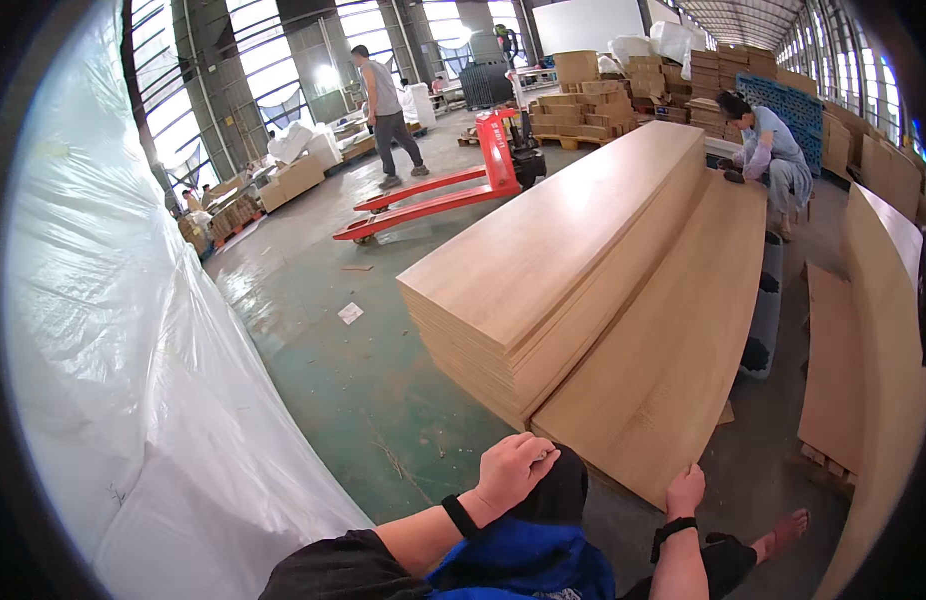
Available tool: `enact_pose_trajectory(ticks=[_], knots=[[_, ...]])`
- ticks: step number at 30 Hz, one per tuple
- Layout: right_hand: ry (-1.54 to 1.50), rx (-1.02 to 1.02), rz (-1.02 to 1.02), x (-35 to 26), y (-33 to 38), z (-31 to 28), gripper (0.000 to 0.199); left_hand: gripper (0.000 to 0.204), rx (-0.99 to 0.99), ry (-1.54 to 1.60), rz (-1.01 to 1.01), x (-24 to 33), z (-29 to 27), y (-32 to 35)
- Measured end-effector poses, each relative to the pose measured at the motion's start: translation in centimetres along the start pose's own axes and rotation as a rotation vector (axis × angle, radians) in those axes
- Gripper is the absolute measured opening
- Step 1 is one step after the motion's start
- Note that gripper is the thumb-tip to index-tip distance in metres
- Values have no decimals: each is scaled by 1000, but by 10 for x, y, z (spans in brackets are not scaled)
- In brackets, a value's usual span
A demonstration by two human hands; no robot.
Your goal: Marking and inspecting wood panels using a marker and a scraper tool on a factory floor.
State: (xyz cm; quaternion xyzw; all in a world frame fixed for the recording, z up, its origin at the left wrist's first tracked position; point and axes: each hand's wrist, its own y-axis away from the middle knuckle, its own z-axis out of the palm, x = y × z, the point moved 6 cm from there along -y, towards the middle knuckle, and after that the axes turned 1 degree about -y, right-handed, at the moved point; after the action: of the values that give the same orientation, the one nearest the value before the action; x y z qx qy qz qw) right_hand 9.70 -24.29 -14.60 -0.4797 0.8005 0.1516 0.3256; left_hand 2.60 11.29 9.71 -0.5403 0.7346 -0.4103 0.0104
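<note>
R hand [686,488] pinches edge of wood bd [668,335] (stack [548,255] alongside), L hand [510,474] curled, can't tell if holding sth.

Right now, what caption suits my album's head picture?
Right hand at the edge of a board beside a stack.

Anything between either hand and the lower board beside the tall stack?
Nothing visible for the right hand: it's right at the near edge of the lower board. Nothing evident between the left hand and the board's near-left corner either, though the dark-clad knee sits just right of that hand.
</note>
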Motion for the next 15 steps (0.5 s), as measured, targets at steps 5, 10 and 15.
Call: enact_pose_trajectory(ticks=[5, 10, 15], knots=[[-58, -18, -29, -4, 3, -5, 28, 11, -2, 1, 8, 0, 0, 0], [-38, -31, -4, -15, 6, -11, 27, 11, 10, 3, 25, 2, 0, -1], [-54, 34, -51, -14, 7, -10, 24, 16, 1, 6, 33, 4, 1, -1]])
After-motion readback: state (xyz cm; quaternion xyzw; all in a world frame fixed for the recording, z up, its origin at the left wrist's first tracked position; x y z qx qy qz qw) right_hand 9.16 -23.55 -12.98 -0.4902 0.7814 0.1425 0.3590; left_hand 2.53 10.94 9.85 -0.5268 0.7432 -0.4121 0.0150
